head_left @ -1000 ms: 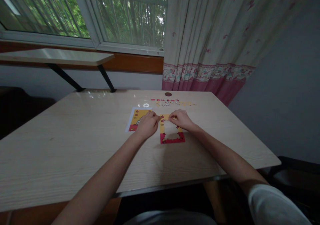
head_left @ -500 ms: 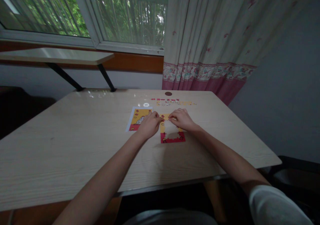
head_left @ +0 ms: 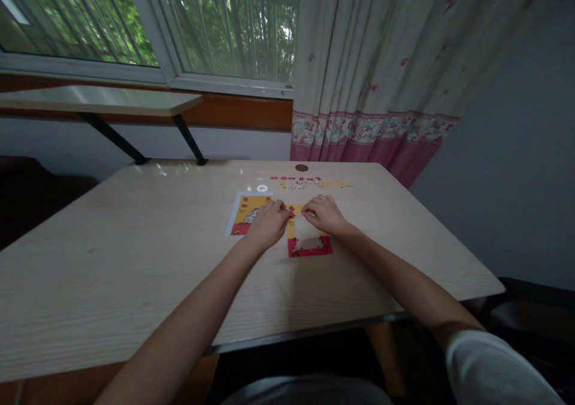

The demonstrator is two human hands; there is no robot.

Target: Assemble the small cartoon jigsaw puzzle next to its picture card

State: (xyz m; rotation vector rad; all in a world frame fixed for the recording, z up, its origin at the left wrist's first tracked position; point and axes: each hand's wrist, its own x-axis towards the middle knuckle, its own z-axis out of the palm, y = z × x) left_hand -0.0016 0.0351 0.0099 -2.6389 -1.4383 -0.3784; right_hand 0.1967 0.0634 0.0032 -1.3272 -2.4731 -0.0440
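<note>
A partly assembled jigsaw puzzle (head_left: 311, 252) lies on the table, its yellow and red border enclosing a bare middle. My left hand (head_left: 270, 224) is closed, fingertips pressed together at the upper left of the border; what they pinch is hidden. Across the gap, my right hand (head_left: 327, 214) pinches what looks like a small jigsaw piece at the upper right of the border. Partly under my left hand lies a printed picture (head_left: 251, 202) in yellow and red with a white figure. Beyond both hands are red jigsaw pieces (head_left: 287, 178) and yellow ones (head_left: 335, 184).
The pale wooden table (head_left: 157, 273) runs to a near edge close to my body. A dark round spot (head_left: 301, 168) is at its far edge. A raised shelf (head_left: 103, 100) on black legs stands back left. A curtain (head_left: 368, 81) hangs behind, beside the window (head_left: 224, 27).
Both hands stay at the top of the puzzle border with only slight finger movement. The right fingertips have drawn slightly back from the border. The view has shifted a little.
</note>
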